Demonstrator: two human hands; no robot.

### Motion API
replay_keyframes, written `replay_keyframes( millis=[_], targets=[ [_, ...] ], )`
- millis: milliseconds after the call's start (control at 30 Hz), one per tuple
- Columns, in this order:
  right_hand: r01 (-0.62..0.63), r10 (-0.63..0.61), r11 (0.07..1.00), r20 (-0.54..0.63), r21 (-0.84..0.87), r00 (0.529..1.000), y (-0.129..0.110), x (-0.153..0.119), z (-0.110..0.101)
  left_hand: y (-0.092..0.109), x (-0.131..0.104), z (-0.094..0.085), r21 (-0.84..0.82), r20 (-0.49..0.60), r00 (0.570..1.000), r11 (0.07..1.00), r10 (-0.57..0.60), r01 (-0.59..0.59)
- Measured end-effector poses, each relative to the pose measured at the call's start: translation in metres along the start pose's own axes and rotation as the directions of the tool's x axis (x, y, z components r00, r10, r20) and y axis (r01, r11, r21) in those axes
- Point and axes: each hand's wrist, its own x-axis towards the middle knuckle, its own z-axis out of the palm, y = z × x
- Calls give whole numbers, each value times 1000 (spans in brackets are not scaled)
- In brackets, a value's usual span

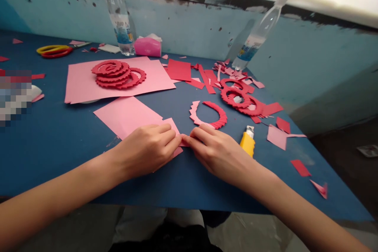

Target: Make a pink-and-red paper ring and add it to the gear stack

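My left hand (150,145) and my right hand (215,147) meet near the table's front, fingers pinched together on a small piece of pink paper (185,141). More pink paper shows beside and under my left fingers. Just beyond my right hand lies an open ring of folded paper (220,114), mostly red with a pink stretch on its left side. A larger pink sheet (126,116) lies left of my fingers. To the right of my right hand is a yellow box cutter (248,141), partly hidden by the wrist.
Red folded rings (113,73) rest on pink sheets (79,82); more rings (240,98) lie among paper scraps at right. Scissors (56,51), a pink tissue pack (148,46) and two bottles (121,27) (254,43) stand along the wall. The blue table (59,157) ends at right.
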Motion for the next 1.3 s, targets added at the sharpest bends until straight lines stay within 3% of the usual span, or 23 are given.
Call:
replay_keyframes(
  millis=[267, 467, 1300],
  targets=[
    [-90, 89, 995, 24, 48, 996, -5, 1, -4, 6, 1, 3, 117, -8, 999, 993, -34, 35],
    [-109, 108, 993, 31, 41, 994, -6, 1, -4, 7, -1, 4, 157, 51, 998, 987, -21, 13],
    [-158, 161, 983, -22, 97, 987, 2, -11, -6, -3, -16, -2, 100, 75, 994, 992, -80, 72]
  ],
)
